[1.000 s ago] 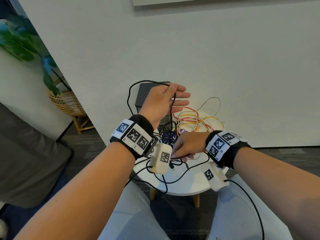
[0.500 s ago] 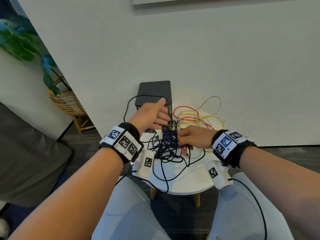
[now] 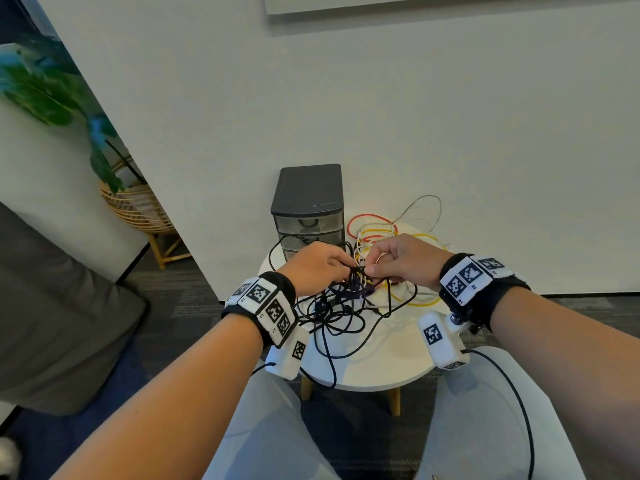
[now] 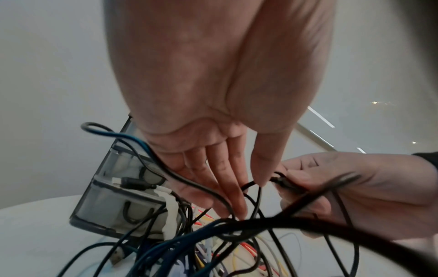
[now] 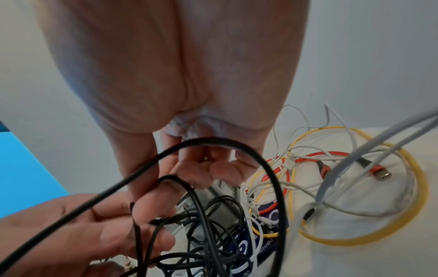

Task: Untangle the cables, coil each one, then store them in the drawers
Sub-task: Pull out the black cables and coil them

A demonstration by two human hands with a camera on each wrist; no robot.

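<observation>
A tangle of black cables (image 3: pixel 332 313) lies on the round white table (image 3: pixel 381 362), in front of a dark grey drawer unit (image 3: pixel 306 199) whose drawers look closed. Yellow, red and white cables (image 3: pixel 377 232) lie to the right of the unit. Both hands meet above the tangle. My left hand (image 3: pixel 346 268) pinches a loop of black cable (image 4: pixel 249 184) between thumb and fingers. My right hand (image 3: pixel 369 269) pinches the same black cable near its plug (image 4: pixel 284 184), other fingers curled. More black loops (image 5: pixel 213 215) hang below my right hand (image 5: pixel 151 191).
A dark blue labelled packet (image 5: pixel 267 234) sits under the tangle. The wall stands just behind the table. A plant in a wicker basket (image 3: pixel 138 209) and a grey sofa (image 3: pixel 52 306) are on the left. My knees are under the table's near edge.
My left hand has come down from over the drawer unit to the tangle. My right hand has lifted and moved in, and both hands now hold the black cable together.
</observation>
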